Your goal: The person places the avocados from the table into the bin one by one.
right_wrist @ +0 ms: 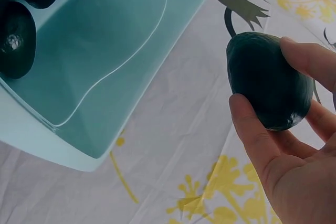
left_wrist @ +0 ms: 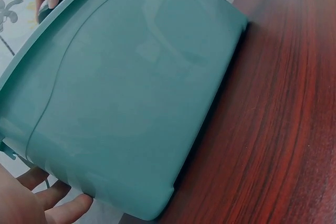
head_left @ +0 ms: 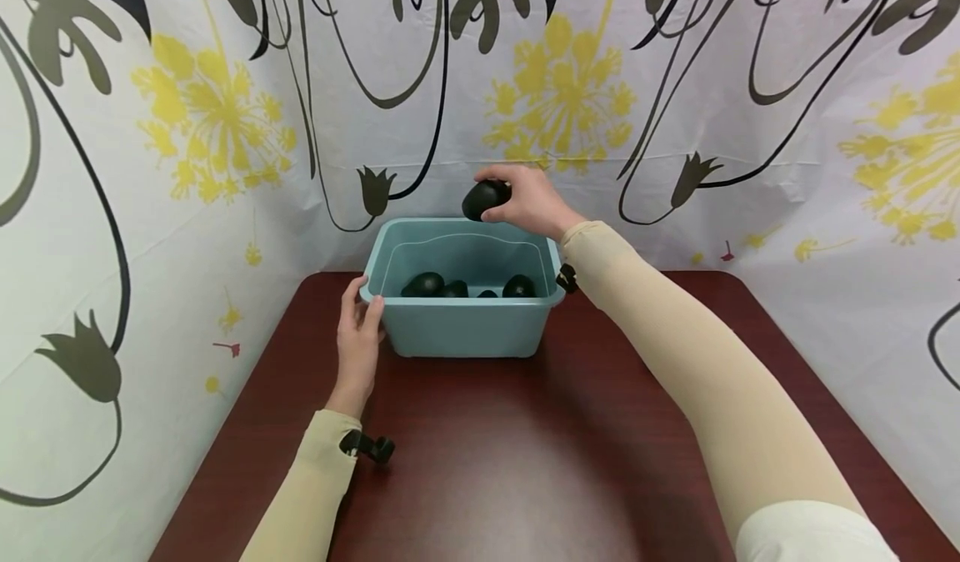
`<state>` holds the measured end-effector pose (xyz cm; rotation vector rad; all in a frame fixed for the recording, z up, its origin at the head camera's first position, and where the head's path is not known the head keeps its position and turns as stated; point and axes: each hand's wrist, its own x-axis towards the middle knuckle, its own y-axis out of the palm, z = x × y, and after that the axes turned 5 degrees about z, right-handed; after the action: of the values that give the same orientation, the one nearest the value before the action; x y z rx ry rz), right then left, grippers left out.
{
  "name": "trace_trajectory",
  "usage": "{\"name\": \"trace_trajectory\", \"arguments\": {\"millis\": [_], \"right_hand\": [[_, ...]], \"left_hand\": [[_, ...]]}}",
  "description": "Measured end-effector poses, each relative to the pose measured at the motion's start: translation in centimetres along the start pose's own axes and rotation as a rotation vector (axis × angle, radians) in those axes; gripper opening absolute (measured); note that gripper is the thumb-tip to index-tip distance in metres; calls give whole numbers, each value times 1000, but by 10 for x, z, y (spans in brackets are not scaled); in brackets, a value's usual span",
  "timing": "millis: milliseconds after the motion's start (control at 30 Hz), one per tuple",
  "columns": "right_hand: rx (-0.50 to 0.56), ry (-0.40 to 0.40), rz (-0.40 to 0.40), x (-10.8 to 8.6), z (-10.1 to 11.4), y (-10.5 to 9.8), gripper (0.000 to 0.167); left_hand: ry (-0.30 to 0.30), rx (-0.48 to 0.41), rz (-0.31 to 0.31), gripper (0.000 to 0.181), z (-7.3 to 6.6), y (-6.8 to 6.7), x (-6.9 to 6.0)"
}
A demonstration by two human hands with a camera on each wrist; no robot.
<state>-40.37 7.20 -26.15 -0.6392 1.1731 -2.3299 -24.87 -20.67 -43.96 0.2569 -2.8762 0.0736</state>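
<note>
My right hand point(head_left: 528, 199) holds a dark green avocado point(head_left: 486, 200) between thumb and fingers, above the back part of a blue-green plastic bin point(head_left: 465, 328). The right wrist view shows the held avocado point(right_wrist: 268, 80) whole, its skin smooth and a little shiny. My left hand point(head_left: 358, 341) grips the bin at its left end, near the front corner. In the left wrist view its fingers point(left_wrist: 71, 208) touch the bin's outer wall below the rim. Several more avocados point(head_left: 423, 284) lie inside the bin, partly hidden by its front wall.
The bin stands near the back of a dark red-brown wooden table point(head_left: 480, 462). Behind and beside the table hangs a white cloth point(head_left: 420, 128) with yellow and grey flower prints. A small black device point(head_left: 367, 445) is strapped to the left wrist.
</note>
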Motion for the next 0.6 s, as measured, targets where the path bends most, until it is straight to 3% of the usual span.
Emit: {"name": "trace_trajectory", "arguments": {"millis": [100,333,600], "right_hand": [[-7,-3,0,0,-1,0,60],[-42,-8,11,2,-5,4,57],[-69,-6,26,-3,-9,-1,56]], "left_hand": [[-5,0,-2,57,-2,0,0],[22,9,-40,55,30,-3,11],[2,2,-32,55,26,-2,10]]}}
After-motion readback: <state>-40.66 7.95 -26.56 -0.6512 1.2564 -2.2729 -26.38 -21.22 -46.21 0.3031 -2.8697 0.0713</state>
